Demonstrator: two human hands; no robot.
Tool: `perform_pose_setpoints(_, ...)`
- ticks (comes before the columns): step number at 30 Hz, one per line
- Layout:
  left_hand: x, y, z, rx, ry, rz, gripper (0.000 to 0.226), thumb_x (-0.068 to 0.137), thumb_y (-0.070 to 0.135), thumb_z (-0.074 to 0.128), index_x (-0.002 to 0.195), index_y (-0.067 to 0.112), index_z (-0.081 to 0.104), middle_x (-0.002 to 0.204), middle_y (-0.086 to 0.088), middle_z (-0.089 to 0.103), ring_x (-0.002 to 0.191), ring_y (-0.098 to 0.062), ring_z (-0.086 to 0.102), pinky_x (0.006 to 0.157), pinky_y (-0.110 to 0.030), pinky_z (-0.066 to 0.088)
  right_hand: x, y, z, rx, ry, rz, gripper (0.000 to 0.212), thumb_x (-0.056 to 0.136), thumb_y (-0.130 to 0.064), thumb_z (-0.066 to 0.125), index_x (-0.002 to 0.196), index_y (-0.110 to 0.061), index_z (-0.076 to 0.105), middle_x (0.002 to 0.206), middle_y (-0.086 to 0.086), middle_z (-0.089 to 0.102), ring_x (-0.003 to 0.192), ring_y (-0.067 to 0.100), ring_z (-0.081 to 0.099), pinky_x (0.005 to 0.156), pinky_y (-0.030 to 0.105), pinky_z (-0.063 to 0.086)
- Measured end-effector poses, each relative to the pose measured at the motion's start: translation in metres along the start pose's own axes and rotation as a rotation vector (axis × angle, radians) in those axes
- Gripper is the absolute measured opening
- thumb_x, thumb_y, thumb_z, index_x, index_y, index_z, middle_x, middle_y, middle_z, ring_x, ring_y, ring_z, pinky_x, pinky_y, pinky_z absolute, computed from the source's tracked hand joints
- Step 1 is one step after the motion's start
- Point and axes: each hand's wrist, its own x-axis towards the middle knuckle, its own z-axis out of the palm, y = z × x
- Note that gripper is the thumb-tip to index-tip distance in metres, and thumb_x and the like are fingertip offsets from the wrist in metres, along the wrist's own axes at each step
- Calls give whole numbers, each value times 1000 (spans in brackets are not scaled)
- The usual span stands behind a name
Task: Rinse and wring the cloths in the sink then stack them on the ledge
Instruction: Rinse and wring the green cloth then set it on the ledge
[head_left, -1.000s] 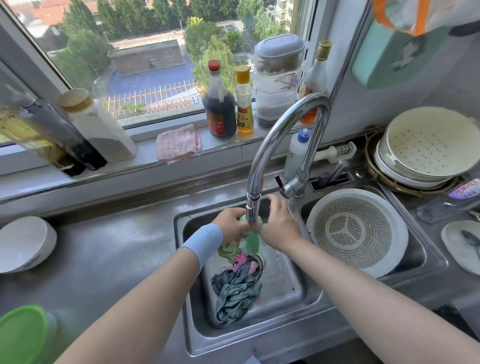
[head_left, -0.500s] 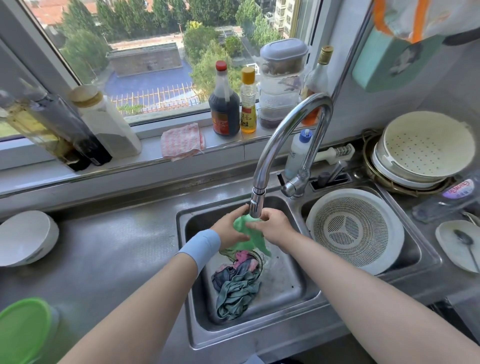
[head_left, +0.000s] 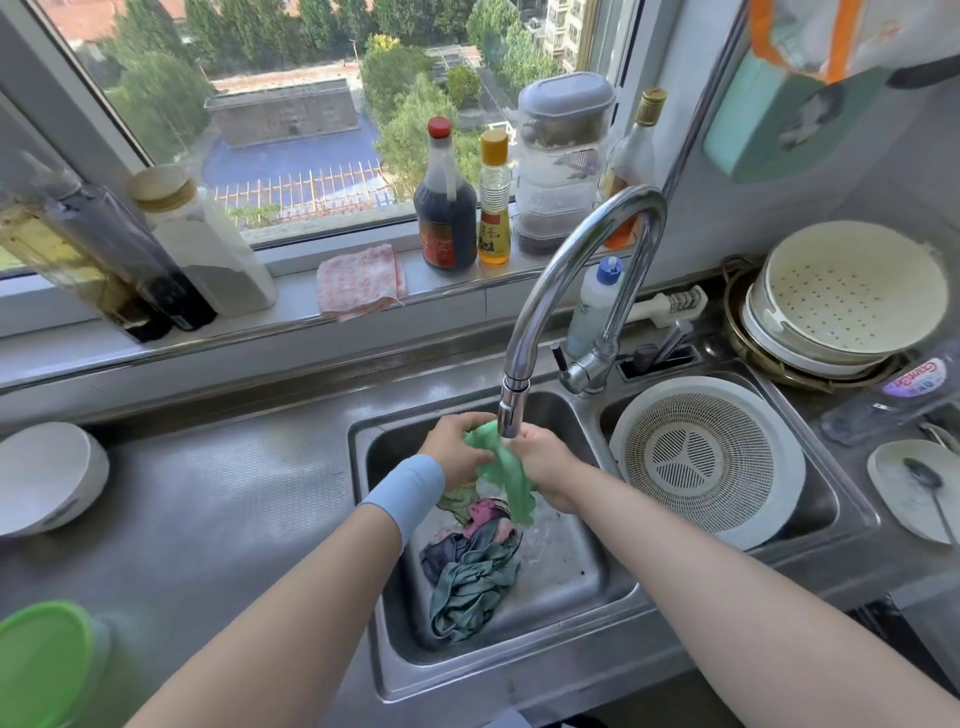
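Observation:
My left hand (head_left: 457, 451) and my right hand (head_left: 544, 461) both grip a green cloth (head_left: 503, 474) just under the spout of the steel faucet (head_left: 566, 270). The cloth's lower end hangs down between my hands. Below it, a heap of wet cloths (head_left: 475, 564), teal, dark blue and pink, lies on the floor of the left sink basin (head_left: 576, 577). A pink checked cloth (head_left: 361, 280) lies folded on the window ledge (head_left: 291, 322), to the left of the bottles.
Sauce bottles (head_left: 445, 200) and stacked containers (head_left: 560, 166) stand on the ledge at the right, oil bottles (head_left: 98, 254) at the left. A white strainer (head_left: 701, 457) fills the right basin. A colander (head_left: 844, 291), a spoon dish (head_left: 917, 488), white bowl (head_left: 44, 475) and green lid (head_left: 39, 662) surround the sink.
The cloth was bunched tight between my hands under the spout; now my hands are slightly apart and more of the green cloth hangs loose below them.

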Motion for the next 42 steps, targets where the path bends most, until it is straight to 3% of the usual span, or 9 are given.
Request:
perform_pose_setpoints(3, -8, -6, 4, 63, -108, 52, 67, 82, 1, 71, 138, 35, 52, 114, 9, 63, 102, -12, 63, 90, -26, 52, 1, 7, 1, -35, 5, -7, 15, 99, -26, 59, 98, -17, 71, 105, 15, 74, 99, 31, 69, 96, 50, 52)
perform_pose_setpoints(7, -1, -5, 1, 286, 14, -14, 8, 85, 24, 72, 90, 30, 71, 80, 10, 69, 78, -14, 65, 71, -26, 51, -6, 7, -11, -93, -52, -4, 12, 100, -10, 57, 90, -13, 64, 85, 11, 69, 75, 21, 64, 73, 38, 53)
perform_pose_setpoints(10, 2, -3, -4, 464, -26, -15, 11, 85, 32, 73, 77, 27, 67, 76, 8, 66, 72, -14, 61, 65, -25, 47, -6, 9, -26, -208, -53, 0, 9, 92, -4, 68, 91, -13, 71, 80, 3, 70, 69, 14, 62, 64, 27, 51)
perform_pose_setpoints(15, -3, -13, 4, 552, -90, 29, 28, 82, 20, 70, 107, 32, 68, 98, 8, 67, 86, -15, 64, 76, -31, 55, -7, 6, -23, -224, 57, 34, 18, 81, -10, 81, 95, -3, 73, 82, 5, 71, 68, 13, 66, 54, 25, 53)
perform_pose_setpoints(20, 1, -1, 7, 299, -44, 19, 29, 93, 31, 66, 65, 32, 58, 58, 9, 50, 54, -13, 42, 56, -27, 37, -3, -12, -19, -260, 150, -9, 11, 85, -12, 67, 76, -18, 67, 83, 5, 67, 79, 22, 67, 57, 32, 59)
perform_pose_setpoints(24, 9, 14, 3, 295, -81, -63, 39, 94, 33, 65, 61, 21, 48, 61, 3, 42, 53, -14, 36, 52, -26, 33, 13, -38, -35, -449, 546, -223, 29, 86, -11, 57, 114, -15, 57, 118, 8, 57, 100, 25, 59, 84, 30, 49)
perform_pose_setpoints(27, 10, 17, 1, 281, -129, -73, 29, 94, 33, 65, 70, 20, 58, 67, 2, 51, 60, -15, 45, 59, -28, 41, 30, -54, -55, -541, 555, -319, 47, 94, -8, 57, 138, -19, 48, 136, 9, 52, 123, 25, 53, 104, 33, 40)
perform_pose_setpoints(33, 10, 8, 1, 253, -88, -61, 44, 93, 34, 65, 58, 21, 43, 55, 6, 39, 49, -11, 33, 47, -23, 30, 47, -63, -76, -520, 473, -319, 27, 97, -11, 57, 119, -21, 70, 108, 0, 72, 82, 20, 71, 70, 16, 53)
perform_pose_setpoints(42, 10, 8, 4, 229, -86, -64, 35, 94, 34, 63, 69, 17, 47, 61, 3, 41, 56, -15, 35, 54, -26, 33, 45, -55, -82, -443, 455, -383, 21, 95, -3, 58, 104, -13, 74, 98, 7, 73, 74, 17, 69, 90, 38, 57)
